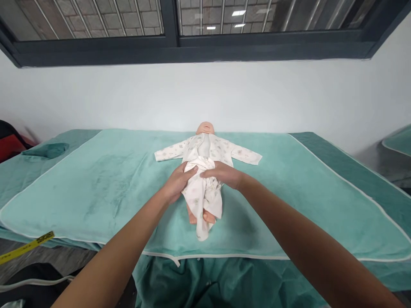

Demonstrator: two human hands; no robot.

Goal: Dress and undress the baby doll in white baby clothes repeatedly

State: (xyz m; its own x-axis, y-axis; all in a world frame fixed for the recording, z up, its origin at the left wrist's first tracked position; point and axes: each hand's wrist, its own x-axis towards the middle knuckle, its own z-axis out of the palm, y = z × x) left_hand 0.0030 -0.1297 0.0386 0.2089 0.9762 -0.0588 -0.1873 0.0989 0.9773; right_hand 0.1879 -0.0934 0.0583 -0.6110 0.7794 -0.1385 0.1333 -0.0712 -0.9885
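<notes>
A doll (205,128) lies on its back at the centre of the frame, its head toward the wall (205,94) and its bare feet (209,217) toward the viewer, which seems to put its lower body within easy reach of both arms. It wears a white printed jacket (223,147) whose sleeves stretch out to either side, probably so that they stay clear of the hands.

White trousers (203,196) lie over the doll's hips and legs, bunched at the waist. The left hand (176,183) grips them along their left edge, and the right hand (224,174) holds the gathered cloth on the other side. Both thumbs press on top, pointing inward and close together; the remaining fingers are mostly hidden, so how tightly they close cannot be told. Holding both sides likely keeps the waist level and the loose cloth under control.

One trouser leg hangs limp between the feet; whether the doll's legs are inside cannot be told. The broad teal cover (102,184) beneath lies nearly flat, presumably as a soft, steady base for the doll.
</notes>
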